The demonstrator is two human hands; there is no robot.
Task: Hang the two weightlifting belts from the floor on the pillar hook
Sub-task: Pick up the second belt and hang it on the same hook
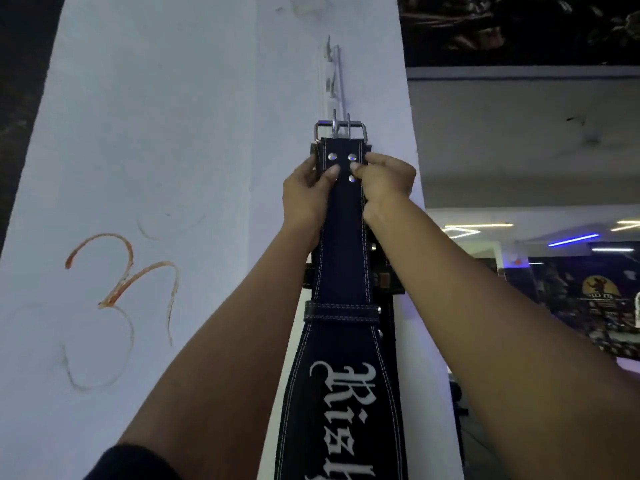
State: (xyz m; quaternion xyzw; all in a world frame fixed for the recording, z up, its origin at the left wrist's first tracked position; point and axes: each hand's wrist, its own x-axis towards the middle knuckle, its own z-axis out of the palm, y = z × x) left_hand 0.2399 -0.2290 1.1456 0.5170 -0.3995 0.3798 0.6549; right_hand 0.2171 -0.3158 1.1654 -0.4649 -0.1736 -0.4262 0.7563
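Note:
A black weightlifting belt with white stitching and white lettering hangs upright against the white pillar. Its steel buckle is at the top, just below a row of metal hooks fixed to the pillar's corner. My left hand pinches the belt's left edge just under the buckle. My right hand grips the right edge at the same height. A second dark belt shows partly behind the first one, between my forearms; how it is held is hidden.
An orange-red painted symbol marks the pillar's left face. To the right, the gym room opens out with ceiling lights and a dark wall mural. A dark mural panel fills the upper right.

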